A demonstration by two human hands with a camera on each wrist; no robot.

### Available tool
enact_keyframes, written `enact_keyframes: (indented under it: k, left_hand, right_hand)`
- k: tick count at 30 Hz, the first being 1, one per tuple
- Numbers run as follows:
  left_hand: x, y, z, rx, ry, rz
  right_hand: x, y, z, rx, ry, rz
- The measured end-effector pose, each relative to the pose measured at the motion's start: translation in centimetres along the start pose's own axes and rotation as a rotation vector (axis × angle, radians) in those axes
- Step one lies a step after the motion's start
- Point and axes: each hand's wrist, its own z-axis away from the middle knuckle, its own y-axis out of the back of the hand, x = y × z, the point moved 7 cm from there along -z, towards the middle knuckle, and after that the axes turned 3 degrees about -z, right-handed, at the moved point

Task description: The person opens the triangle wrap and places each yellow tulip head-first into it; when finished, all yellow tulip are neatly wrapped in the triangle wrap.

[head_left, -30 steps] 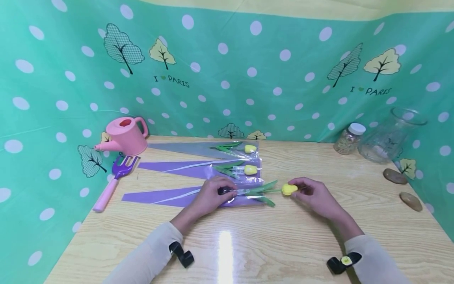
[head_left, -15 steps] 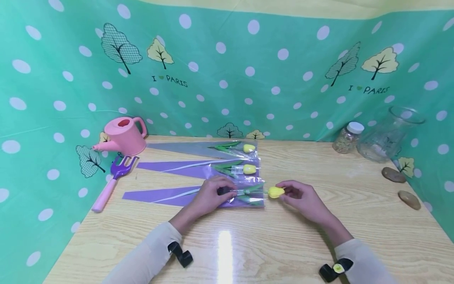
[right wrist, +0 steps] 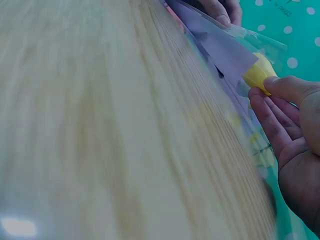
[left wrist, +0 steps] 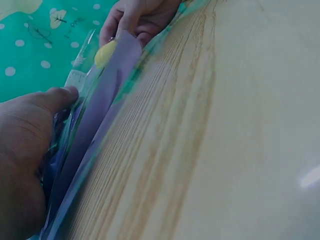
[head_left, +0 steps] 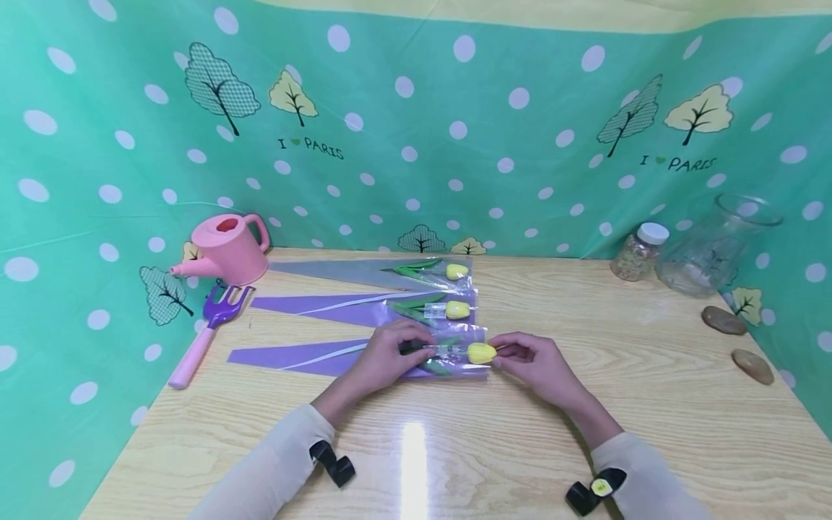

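Note:
My right hand (head_left: 533, 361) pinches the tip of a yellow tulip (head_left: 482, 353) between thumb and fingers; the right wrist view shows the thumb on the bloom (right wrist: 257, 74). The tulip lies in the mouth of a clear-fronted purple flower sleeve (head_left: 279, 359), its bloom at the open end and its green leaves inside. My left hand (head_left: 393, 350) grips that sleeve partway along, with the thumb (left wrist: 65, 97) over the clear film. The lower stem is hidden behind the left hand.
Behind lie a second purple sleeve (head_left: 312, 306) and a grey one (head_left: 318, 269), each with a yellow tulip. A pink watering can (head_left: 234, 249) and a purple hand fork (head_left: 204, 328) stand left. At right are a lidded jar (head_left: 637, 256), a glass vase (head_left: 698, 260) and two stones (head_left: 723, 321).
My right hand has moved left, sliding the tulip into the purple sleeve; its leaves, which stuck out past the mouth, are now inside. The left hand has stayed in place on the sleeve.

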Motion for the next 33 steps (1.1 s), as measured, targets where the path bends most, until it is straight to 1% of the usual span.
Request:
enact_keyframes:
  k: [7, 14, 17, 21, 25, 27, 30, 31, 33]
  left_hand:
    - [0.2, 0.0, -0.2, -0.004, -0.015, 0.006]
    - [0.3, -0.2, -0.6, -0.017, -0.019, -0.002]
    - [0.2, -0.3, -0.8, -0.029, -0.022, -0.016]
    - [0.1, -0.1, -0.9, -0.034, -0.043, -0.045]
    - [-0.1, 0.2, -0.7, -0.054, -0.048, -0.073]
    - [-0.3, 0.3, -0.6, -0.067, -0.04, -0.095]
    - [-0.5, 0.5, -0.3, -0.089, -0.026, -0.123]
    - [-0.5, 0.7, -0.2, -0.095, -0.025, -0.132]
    - [-0.2, 1.1, -0.2, -0.107, -0.027, -0.157]
  right_hand:
    - [0.5, -0.6, -0.9, 0.003, -0.037, 0.018]
    - [0.7, -1.2, -1.6, -0.012, -0.065, -0.011]
    - [0.9, -1.4, -1.8, -0.011, -0.072, 0.0]
    - [0.9, -1.6, -2.0, -0.015, -0.073, 0.03]
    - [0.7, -1.7, -1.9, -0.035, -0.072, 0.024]
    - [0.5, -1.3, -1.7, -0.039, -0.076, -0.001]
    - [0.1, 0.2, -1.4, -0.015, -0.077, -0.012]
    - [-0.2, 0.9, -1.3, -0.001, -0.075, -0.002]
    - [-0.8, 2.9, -1.0, 0.037, -0.044, 0.076]
